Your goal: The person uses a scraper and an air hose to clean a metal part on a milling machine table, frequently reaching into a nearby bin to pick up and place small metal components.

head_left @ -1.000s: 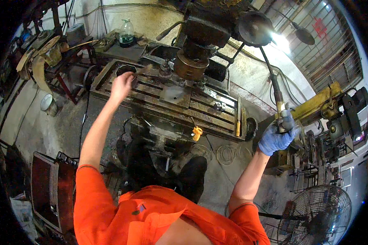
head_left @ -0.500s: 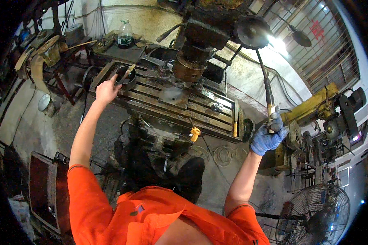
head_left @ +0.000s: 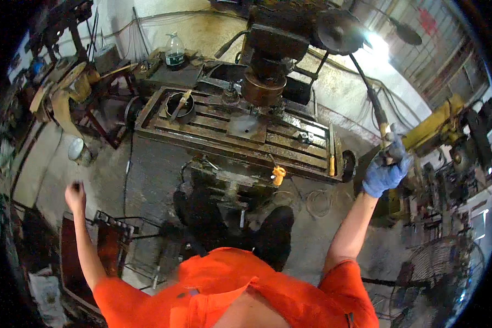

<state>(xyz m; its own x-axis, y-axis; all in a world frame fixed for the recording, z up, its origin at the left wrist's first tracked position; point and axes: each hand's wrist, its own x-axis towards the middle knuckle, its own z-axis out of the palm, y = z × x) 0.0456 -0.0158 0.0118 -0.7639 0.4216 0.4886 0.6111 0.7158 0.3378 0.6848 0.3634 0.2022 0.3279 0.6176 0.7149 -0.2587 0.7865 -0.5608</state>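
Observation:
Out at the left, above the floor, my bare left hand [head_left: 75,197] is closed. A dark spot shows at its fingers, too blurred to name. My right hand [head_left: 387,168], in a blue-grey glove, is wrapped round the end of a long lever handle [head_left: 378,109] that slants down from the machine's round hub [head_left: 340,33]. A dark round pot [head_left: 187,116] with a brush [head_left: 179,105] leaning in it stands on the left end of the slotted machine table [head_left: 202,136]. Over the table's middle hangs the machine's spindle head [head_left: 263,87].
A yellow-handled tool [head_left: 332,165] lies at the table's right end; a yellow object [head_left: 279,175] sits at its front edge. A clear bottle [head_left: 174,52] stands behind the table. On the floor are a metal can [head_left: 78,151] and coiled wire [head_left: 319,203]. At lower right stands a fan [head_left: 443,262].
My left hand has drawn back from the pot, down and to the left. The brush stays in the pot. My right hand stays on the lever handle while the view has shifted.

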